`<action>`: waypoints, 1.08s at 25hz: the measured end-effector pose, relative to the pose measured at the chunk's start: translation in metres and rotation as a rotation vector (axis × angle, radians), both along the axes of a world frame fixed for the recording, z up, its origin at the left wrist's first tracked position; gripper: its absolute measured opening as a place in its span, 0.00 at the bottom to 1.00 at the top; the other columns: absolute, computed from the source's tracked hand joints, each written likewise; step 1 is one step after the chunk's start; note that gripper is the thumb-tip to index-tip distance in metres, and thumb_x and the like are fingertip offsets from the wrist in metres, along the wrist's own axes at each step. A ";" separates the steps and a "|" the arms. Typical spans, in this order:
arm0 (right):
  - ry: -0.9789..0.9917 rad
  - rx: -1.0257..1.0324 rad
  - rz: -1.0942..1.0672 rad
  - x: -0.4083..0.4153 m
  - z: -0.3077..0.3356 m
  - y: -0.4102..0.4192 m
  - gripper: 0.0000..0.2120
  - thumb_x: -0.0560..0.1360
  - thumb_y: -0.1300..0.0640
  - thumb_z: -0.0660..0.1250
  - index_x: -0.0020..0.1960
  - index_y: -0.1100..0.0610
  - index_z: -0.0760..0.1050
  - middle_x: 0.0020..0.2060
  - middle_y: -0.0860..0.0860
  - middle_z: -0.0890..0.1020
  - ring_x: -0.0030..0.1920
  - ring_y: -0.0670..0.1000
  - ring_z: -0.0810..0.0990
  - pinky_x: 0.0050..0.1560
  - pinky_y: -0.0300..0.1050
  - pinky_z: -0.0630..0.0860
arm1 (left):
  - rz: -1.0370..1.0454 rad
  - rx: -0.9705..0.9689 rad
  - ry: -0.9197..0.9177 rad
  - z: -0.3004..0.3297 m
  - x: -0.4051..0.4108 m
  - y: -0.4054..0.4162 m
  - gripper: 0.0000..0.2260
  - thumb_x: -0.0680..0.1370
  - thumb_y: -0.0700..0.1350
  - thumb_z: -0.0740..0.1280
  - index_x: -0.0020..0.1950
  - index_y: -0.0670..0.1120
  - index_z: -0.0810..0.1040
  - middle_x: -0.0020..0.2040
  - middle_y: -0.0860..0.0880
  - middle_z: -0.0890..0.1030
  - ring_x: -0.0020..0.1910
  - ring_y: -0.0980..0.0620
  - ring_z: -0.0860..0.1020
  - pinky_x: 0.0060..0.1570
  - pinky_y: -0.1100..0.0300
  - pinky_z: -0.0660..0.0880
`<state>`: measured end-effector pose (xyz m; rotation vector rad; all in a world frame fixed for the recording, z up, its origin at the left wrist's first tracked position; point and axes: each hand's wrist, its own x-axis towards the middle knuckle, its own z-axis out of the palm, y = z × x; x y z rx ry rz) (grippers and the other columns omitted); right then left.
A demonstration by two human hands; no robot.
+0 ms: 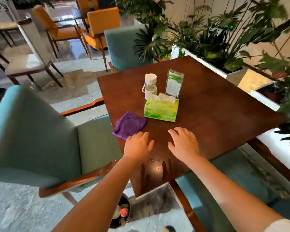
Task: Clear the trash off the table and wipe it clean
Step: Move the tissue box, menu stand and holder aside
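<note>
Both hands reach over the near part of the dark wooden counter (216,104), the left hand (137,147) and right hand (184,143) empty with fingers loosely spread. A purple cloth (129,124) lies crumpled just beyond the left hand, beside a green tissue box (161,108). Below the counter's near corner stands a bin (121,213) holding bottles.

A single wide-angle head camera looks forward and steeply down from standing height over the near corner of the dark wooden table (216,104), close enough that both forearms stretch up from the bottom edge, with chairs and plants ringing the view
</note>
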<state>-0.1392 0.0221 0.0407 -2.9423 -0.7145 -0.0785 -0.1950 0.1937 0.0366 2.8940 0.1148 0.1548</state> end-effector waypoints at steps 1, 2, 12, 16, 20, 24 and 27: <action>0.005 -0.004 0.000 0.012 -0.003 -0.002 0.23 0.75 0.49 0.61 0.68 0.52 0.65 0.64 0.52 0.71 0.64 0.55 0.68 0.63 0.54 0.65 | 0.002 -0.012 0.002 -0.004 0.011 -0.002 0.16 0.79 0.53 0.58 0.59 0.44 0.73 0.54 0.45 0.78 0.54 0.42 0.76 0.48 0.50 0.69; 0.008 -0.009 0.002 0.023 -0.005 -0.003 0.23 0.75 0.49 0.61 0.69 0.52 0.64 0.65 0.53 0.71 0.65 0.55 0.68 0.64 0.54 0.65 | 0.002 -0.024 0.006 -0.009 0.021 -0.004 0.16 0.79 0.53 0.58 0.60 0.44 0.72 0.55 0.45 0.78 0.55 0.42 0.76 0.49 0.50 0.69; 0.081 0.003 -0.074 0.146 -0.026 0.013 0.31 0.76 0.45 0.61 0.74 0.50 0.53 0.75 0.56 0.56 0.74 0.57 0.54 0.70 0.56 0.58 | -0.002 -0.044 0.132 -0.075 0.132 0.020 0.23 0.79 0.55 0.57 0.71 0.46 0.63 0.71 0.45 0.66 0.70 0.46 0.63 0.66 0.49 0.60; 0.114 -0.043 -0.050 0.188 -0.043 0.024 0.42 0.71 0.41 0.67 0.75 0.46 0.45 0.76 0.56 0.48 0.75 0.58 0.47 0.71 0.60 0.54 | -0.027 -0.014 0.215 -0.100 0.158 0.024 0.24 0.79 0.56 0.55 0.72 0.47 0.61 0.73 0.45 0.63 0.72 0.48 0.60 0.68 0.49 0.57; 0.201 -0.116 0.063 0.246 -0.059 0.042 0.50 0.67 0.40 0.72 0.74 0.40 0.38 0.76 0.54 0.40 0.75 0.58 0.39 0.69 0.68 0.48 | -0.066 -0.010 0.288 -0.126 0.175 0.013 0.26 0.80 0.56 0.53 0.76 0.51 0.52 0.78 0.46 0.52 0.76 0.49 0.50 0.71 0.46 0.51; 0.355 -0.113 0.131 0.274 -0.081 0.039 0.51 0.66 0.43 0.73 0.73 0.37 0.39 0.76 0.54 0.45 0.74 0.59 0.43 0.66 0.68 0.60 | -0.096 0.122 0.331 -0.152 0.174 0.007 0.29 0.78 0.62 0.47 0.76 0.56 0.41 0.77 0.45 0.39 0.76 0.48 0.40 0.70 0.40 0.39; 0.321 -0.097 0.142 0.283 -0.085 0.037 0.53 0.62 0.41 0.74 0.73 0.37 0.39 0.70 0.60 0.58 0.68 0.61 0.56 0.56 0.58 0.71 | -0.059 0.140 0.334 -0.159 0.175 0.001 0.30 0.75 0.66 0.41 0.72 0.59 0.33 0.76 0.46 0.34 0.74 0.49 0.33 0.68 0.38 0.32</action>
